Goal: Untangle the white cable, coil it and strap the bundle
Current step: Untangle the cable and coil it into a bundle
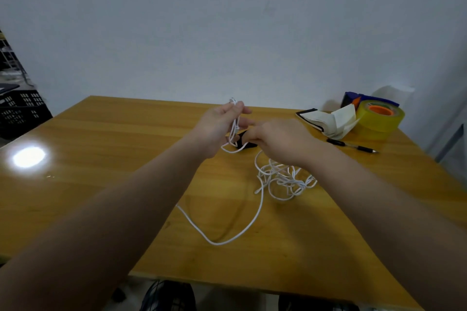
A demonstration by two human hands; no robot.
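A thin white cable [260,206] lies on the wooden table [101,159], with a tangled knot of loops under my right forearm and one long slack loop curving toward the front edge. My left hand [218,126] is raised above the table and pinches a few short folds of the cable between its fingers. Just to its right, my right hand [278,137] grips the same strand lower down. A black strap [243,145] lies on the table beneath both hands, mostly hidden by them.
At the back right stand a big roll of yellow tape [381,118], an open notebook [326,121], a dark blue box [353,100] and a black pen [351,146]. A black crate [20,111] sits off the table to the left. Glare marks the table's left side.
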